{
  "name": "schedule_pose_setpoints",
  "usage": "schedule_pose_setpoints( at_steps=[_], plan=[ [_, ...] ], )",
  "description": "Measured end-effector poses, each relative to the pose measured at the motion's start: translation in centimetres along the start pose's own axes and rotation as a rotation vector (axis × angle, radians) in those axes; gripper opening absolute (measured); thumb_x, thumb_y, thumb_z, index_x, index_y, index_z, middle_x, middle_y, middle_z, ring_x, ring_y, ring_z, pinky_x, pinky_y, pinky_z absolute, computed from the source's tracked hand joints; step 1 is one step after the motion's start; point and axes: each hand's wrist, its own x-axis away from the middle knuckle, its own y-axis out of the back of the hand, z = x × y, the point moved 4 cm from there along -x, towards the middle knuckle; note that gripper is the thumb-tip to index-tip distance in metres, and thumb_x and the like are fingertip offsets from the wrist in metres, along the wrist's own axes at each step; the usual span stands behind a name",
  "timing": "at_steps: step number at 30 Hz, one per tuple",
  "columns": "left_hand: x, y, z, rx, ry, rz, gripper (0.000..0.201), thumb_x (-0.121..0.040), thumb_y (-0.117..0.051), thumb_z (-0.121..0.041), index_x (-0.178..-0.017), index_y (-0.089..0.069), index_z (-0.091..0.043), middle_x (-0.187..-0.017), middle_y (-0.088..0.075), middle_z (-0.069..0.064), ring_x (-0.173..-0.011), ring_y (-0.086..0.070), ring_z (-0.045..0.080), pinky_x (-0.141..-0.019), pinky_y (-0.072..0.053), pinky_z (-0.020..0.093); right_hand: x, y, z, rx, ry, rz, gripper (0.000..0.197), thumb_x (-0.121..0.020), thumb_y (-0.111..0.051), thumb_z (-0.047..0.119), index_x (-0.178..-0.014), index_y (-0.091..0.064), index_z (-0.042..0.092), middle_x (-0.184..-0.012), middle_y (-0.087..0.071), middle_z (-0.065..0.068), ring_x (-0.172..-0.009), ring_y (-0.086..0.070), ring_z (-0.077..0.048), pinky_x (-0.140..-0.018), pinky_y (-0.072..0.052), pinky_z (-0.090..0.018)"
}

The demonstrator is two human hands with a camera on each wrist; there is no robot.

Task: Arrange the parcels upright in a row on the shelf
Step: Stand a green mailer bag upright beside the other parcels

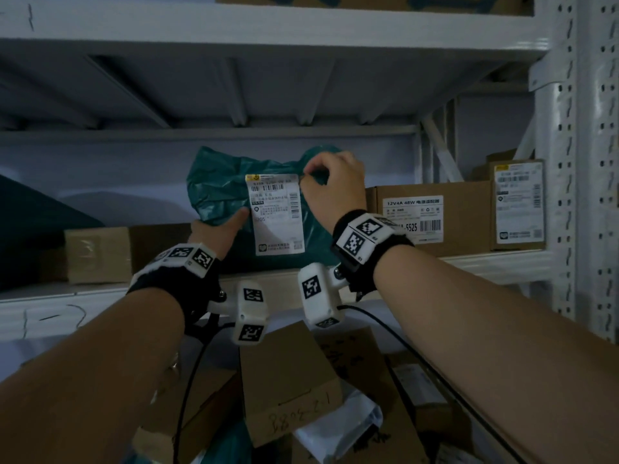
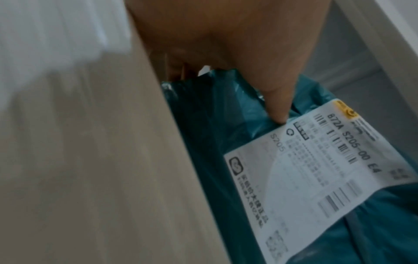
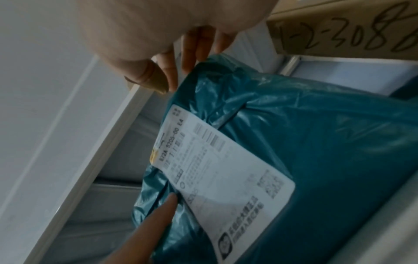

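You are at the white metal shelf [image 1: 485,262], partway through standing a parcel into the row. At its right end stand the flat brown cardboard box with a barcode label [image 1: 432,219] and a smaller upright brown carton [image 1: 517,205]. Just left of them sits the crumpled teal plastic mailer bag with a white shipping label [image 1: 221,192], upright with the label facing you. Your right hand [image 1: 333,189] pinches the bag's top right corner; your left hand [image 1: 217,229] grips its lower left edge, thumb on the front. Next, I judge, you slide it against the flat box, settle its base, then let go gently, as soft plastic may slump.
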Motion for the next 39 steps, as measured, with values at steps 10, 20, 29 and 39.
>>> schedule_pose_setpoints(
  at_steps=[10, 20, 29, 39],
  plan=[
    [-0.4, -0.3, 0.2, -0.041, -0.018, 0.072, 0.095, -0.081, -0.024, -0.077, -0.137, -0.042, -0.003, -0.137, -0.049, 0.026, -0.123, -0.05, 0.04, -0.107, -0.039, 0.046, 2.3, -3.8, -1.5, -0.215, -0.326, 0.564, 0.05, -0.093, -0.041, 0.052, -0.071, -0.059, 0.012, -0.063, -0.061, -0.003, -0.05, -0.054, -0.013, -0.047, -0.041, -0.016],
    [0.7, -0.8, 0.3, -0.287, -0.026, 0.153, 0.066, -0.099, -0.021, -0.047, -0.137, -0.042, 0.002, -0.14, -0.046, 0.027, -0.129, -0.046, 0.038, -0.105, -0.037, 0.037, 2.2, -1.3, -1.8, 0.197, -0.205, 0.02, 0.029, -0.086, -0.057, 0.03, -0.112, -0.05, 0.021, -0.125, -0.037, -0.008, -0.117, -0.035, -0.027, -0.091, -0.033, -0.028],
    [1.6, -1.2, -1.1, -0.426, -0.013, 0.102, 0.063, -0.103, -0.01, -0.037, -0.144, -0.03, 0.006, -0.145, -0.035, 0.034, -0.133, -0.039, 0.042, -0.108, -0.029, 0.043, 3.5, -1.5, -3.8, 0.007, -0.446, 0.001, 0.06, -0.089, -0.053, 0.032, -0.139, -0.021, 0.029, -0.139, -0.026, -0.014, -0.1, -0.058, -0.036, -0.088, -0.054, -0.043],
    [1.3, -0.4, -0.1, -0.227, 0.018, 0.032, 0.083, -0.093, -0.013, -0.062, -0.141, -0.036, 0.002, -0.145, -0.04, 0.026, -0.131, -0.042, 0.039, -0.106, -0.032, 0.038, 3.3, 0.0, -4.1, 0.12, -0.363, -0.09, 0.052, -0.09, -0.051, 0.035, -0.136, -0.032, 0.022, -0.12, -0.059, -0.01, -0.098, -0.062, -0.028, -0.078, -0.054, -0.037]
  ],
)
